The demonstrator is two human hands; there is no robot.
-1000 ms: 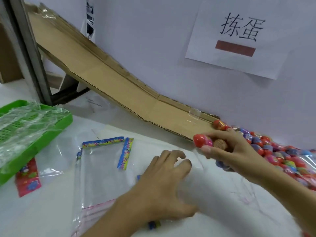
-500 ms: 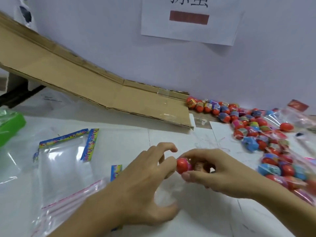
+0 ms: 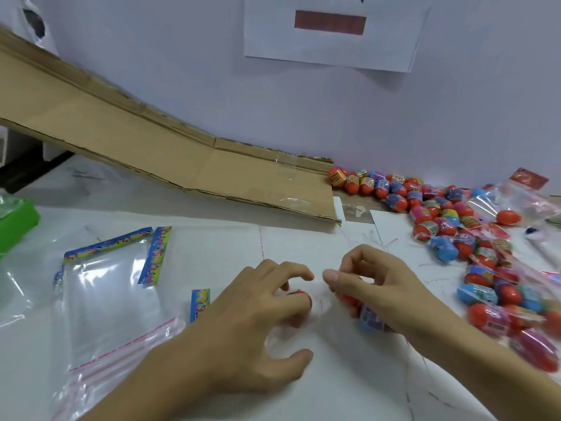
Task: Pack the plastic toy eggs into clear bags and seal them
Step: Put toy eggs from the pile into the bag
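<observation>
My left hand (image 3: 261,323) lay nearest me on the white table (image 3: 303,247), fingers curled over a red egg (image 3: 299,296) that seemed to sit inside a clear bag (image 3: 291,338); the plastic was too faint to be sure. Just beside it, my right hand (image 3: 379,290) gripped a few more eggs (image 3: 368,317), a blue-wrapped one showing under the palm. To the left a stack of empty zip bags (image 3: 106,299) with coloured header strips lay flat. On my right the loose pile of toy eggs (image 3: 449,220) spread along the table, some inside a large bag. Farther back the cardboard chute (image 3: 170,141) sloped down toward the pile, with a paper sign (image 3: 334,31) on the wall above.
</observation>
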